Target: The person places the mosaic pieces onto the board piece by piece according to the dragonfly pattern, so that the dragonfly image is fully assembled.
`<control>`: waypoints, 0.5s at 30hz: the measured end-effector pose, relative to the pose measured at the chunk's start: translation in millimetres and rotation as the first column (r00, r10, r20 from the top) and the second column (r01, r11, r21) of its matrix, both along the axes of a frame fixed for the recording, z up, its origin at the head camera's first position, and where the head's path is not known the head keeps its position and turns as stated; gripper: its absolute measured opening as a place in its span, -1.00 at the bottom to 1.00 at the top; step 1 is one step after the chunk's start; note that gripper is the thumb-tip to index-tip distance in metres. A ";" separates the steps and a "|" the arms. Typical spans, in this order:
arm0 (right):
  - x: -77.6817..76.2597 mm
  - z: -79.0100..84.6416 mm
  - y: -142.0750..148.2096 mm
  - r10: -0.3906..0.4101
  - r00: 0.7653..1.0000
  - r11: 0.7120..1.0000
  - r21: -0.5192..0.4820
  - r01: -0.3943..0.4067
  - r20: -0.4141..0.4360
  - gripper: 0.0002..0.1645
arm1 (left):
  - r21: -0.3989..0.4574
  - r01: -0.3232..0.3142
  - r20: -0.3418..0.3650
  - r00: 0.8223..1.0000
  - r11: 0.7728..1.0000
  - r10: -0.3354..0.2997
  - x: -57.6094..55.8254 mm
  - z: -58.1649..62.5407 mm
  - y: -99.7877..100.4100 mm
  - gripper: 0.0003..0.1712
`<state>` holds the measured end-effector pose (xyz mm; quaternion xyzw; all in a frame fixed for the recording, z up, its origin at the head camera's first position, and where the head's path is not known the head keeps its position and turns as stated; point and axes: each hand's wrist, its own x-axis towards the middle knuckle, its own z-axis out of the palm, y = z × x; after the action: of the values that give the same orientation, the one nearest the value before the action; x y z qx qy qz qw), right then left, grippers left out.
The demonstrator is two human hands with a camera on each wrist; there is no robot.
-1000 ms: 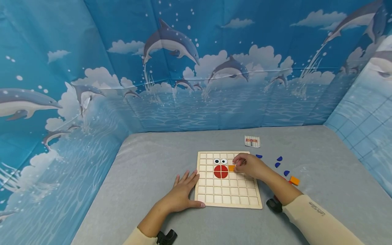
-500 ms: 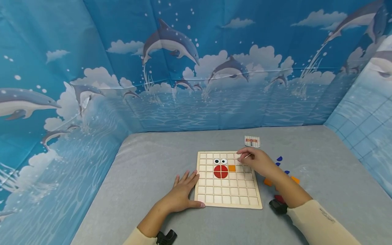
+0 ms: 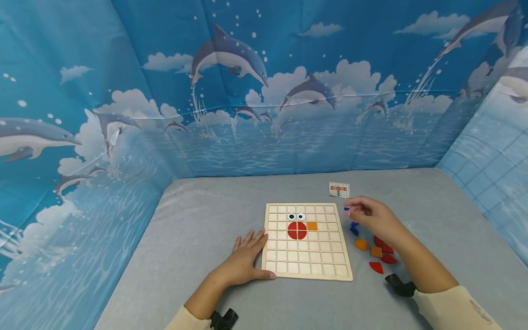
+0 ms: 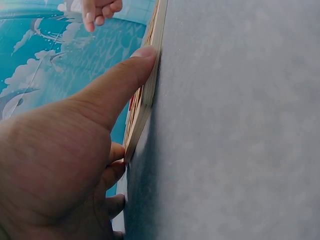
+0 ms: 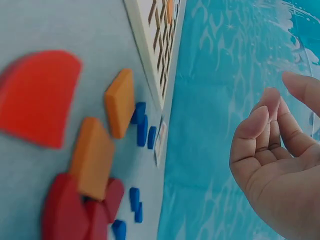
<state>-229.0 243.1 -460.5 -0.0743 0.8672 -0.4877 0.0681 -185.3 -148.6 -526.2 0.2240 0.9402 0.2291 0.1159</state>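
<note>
My left hand [image 3: 243, 263] rests on the left edge of a square wooden grid board [image 3: 303, 257], fingers spread, thumb at the near corner. In the left wrist view the thumb [image 4: 117, 85] lies along the board's edge. On the board sit two eye pieces [image 3: 291, 217], a red disc [image 3: 293, 226] made of quarter pieces, and an orange square [image 3: 312, 226]. Off the board's right side, my right hand [image 3: 377, 220] hovers near small blue pieces [image 3: 354, 232]. Seen from the right wrist, this hand [image 5: 275, 165] has loosely bent fingers, thumb apart, with nothing between them.
Loose orange squares [image 3: 361, 244] and several red quarter pieces [image 3: 376, 267] lie right of the board on the grey cloth [image 3: 214, 206]. A small pattern card [image 3: 339, 189] lies behind its far right corner. A blue dolphin-print curtain [image 3: 247, 151] stands behind.
My right hand has left the orange square on the board and moved right, past the board's edge, towards the blue pieces. The left hand has stayed in place.
</note>
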 end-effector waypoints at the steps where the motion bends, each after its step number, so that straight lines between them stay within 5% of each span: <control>1: 1.7 -0.4 1.8 -0.004 1.000 1.000 -0.002 0.004 0.002 -0.49 | 0.001 0.000 -0.001 1.000 1.000 0.000 -0.1 0.3 -0.2 0.30; 15: 21.5 -15.5 12.7 -0.065 0.996 0.996 0.070 0.061 0.057 -0.43 | 0.005 -0.001 0.006 1.000 1.000 0.001 1.5 2.3 0.9 0.30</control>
<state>-207.5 255.8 -475.9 -0.0300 0.8827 -0.4619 0.0810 -183.8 -147.8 -523.8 0.2229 0.9394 0.2321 0.1181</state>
